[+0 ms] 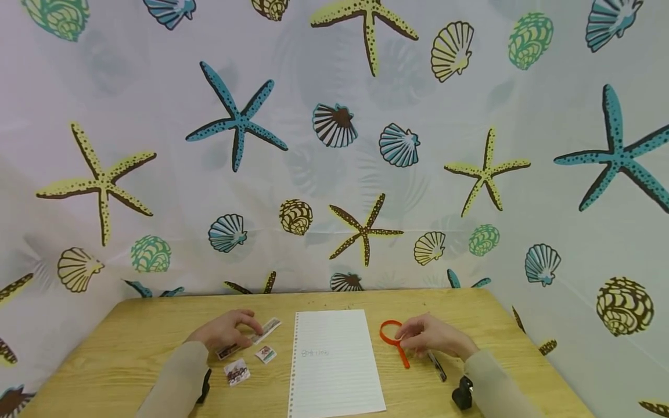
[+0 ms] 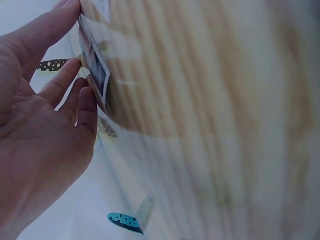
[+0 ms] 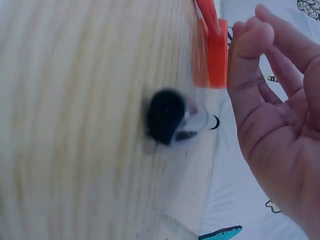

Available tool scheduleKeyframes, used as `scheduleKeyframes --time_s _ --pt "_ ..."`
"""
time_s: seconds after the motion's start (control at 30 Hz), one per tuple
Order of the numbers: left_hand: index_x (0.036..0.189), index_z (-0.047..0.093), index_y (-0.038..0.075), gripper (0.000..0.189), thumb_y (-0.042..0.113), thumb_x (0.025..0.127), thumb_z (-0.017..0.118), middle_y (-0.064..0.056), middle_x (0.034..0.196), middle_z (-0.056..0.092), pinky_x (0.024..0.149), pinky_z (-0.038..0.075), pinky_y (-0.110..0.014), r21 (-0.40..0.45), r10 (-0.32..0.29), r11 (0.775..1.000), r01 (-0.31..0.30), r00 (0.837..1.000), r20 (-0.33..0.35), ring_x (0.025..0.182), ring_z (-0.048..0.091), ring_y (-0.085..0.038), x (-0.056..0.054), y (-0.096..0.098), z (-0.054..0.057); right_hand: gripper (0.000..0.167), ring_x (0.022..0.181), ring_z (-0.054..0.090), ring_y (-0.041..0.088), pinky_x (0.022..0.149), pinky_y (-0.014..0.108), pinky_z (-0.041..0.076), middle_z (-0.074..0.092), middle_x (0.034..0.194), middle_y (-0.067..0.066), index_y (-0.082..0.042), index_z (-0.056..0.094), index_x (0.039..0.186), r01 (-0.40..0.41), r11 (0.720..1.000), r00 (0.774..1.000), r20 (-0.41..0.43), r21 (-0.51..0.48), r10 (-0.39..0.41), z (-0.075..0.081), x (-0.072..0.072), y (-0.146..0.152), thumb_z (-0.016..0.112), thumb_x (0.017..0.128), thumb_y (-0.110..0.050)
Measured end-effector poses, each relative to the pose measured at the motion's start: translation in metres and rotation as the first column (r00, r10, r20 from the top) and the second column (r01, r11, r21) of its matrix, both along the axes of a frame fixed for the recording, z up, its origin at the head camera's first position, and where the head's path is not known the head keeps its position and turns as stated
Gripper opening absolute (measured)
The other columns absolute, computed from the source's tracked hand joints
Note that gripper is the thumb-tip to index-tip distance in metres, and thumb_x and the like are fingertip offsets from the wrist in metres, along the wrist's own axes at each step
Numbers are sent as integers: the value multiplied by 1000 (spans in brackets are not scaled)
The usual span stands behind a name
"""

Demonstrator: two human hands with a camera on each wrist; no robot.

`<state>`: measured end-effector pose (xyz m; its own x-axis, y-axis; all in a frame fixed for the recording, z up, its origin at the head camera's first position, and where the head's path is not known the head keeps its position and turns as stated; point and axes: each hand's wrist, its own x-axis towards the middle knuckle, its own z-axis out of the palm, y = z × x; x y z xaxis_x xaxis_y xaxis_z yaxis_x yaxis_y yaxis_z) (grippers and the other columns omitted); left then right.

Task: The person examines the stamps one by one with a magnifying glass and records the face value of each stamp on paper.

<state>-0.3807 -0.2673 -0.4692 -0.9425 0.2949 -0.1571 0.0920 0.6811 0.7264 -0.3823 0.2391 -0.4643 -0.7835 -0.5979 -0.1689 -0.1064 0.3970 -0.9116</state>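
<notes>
Left hand (image 1: 225, 329) is hanging over a long picture strip (image 1: 270, 328), right hand (image 1: 436, 337) is hovering by a red magnifying glass (image 1: 403, 355)
Left fingers are spreading loosely, can't tell if they're touching the strip; two small pictures (image 1: 237, 372) are lying nearby. Right fingers are bending loosely above a pen (image 1: 436, 366), and lined paper (image 1: 340, 377) is sitting between the hands.

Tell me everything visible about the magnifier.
The magnifier is orange-red and plastic-looking, with a round rim and straight handle. It lies on the table, right of the paper, handle pointing toward the near side. In the head view the right hand partly overlaps it; touching is unclear.
</notes>
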Motion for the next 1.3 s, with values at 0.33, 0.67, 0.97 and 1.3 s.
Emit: scheduleKeyframes --time_s 0.33,0.67,0.97,1.3 --pt "101 76 13 26 -2 80 73 -26 155 30 110 13 -71 -32 -21 999 21 1000 -21 142 15 -55 -5 0 -2 27 61 61 8 58 24 56 66 79 2 7 67 113 -4 999 999 33 32 3 -1 8 -10 69 90 -8" --pt "101 76 12 26 -2 80 73 -26 155 30 110 14 -72 -29 -19 999 18 1000 -21 142 15 -55 -4 2 -2 26 63 62 10 60 27 57 63 83 3 4 69 112 5 996 1000 14 89 -6 0 8 -13 70 89 -8" --pt "103 75 11 26 -2 81 72 -27 155 28 110 15 -71 -8 -29 1000 29 1000 -10 142 13 -55 -4 0 -3 22 61 64 13 59 31 58 69 77 8 -2 73 107 8 981 997 -80 191 8 5 11 -20 73 87 -9" --pt "104 75 13 26 0 81 73 -25 156 28 110 14 -71 -27 -19 999 18 1000 -18 143 14 -54 -3 -2 -4 24 56 62 10 56 28 56 68 73 2 -5 74 107 45 968 989 -150 246 -8 1 8 -27 75 84 -7"
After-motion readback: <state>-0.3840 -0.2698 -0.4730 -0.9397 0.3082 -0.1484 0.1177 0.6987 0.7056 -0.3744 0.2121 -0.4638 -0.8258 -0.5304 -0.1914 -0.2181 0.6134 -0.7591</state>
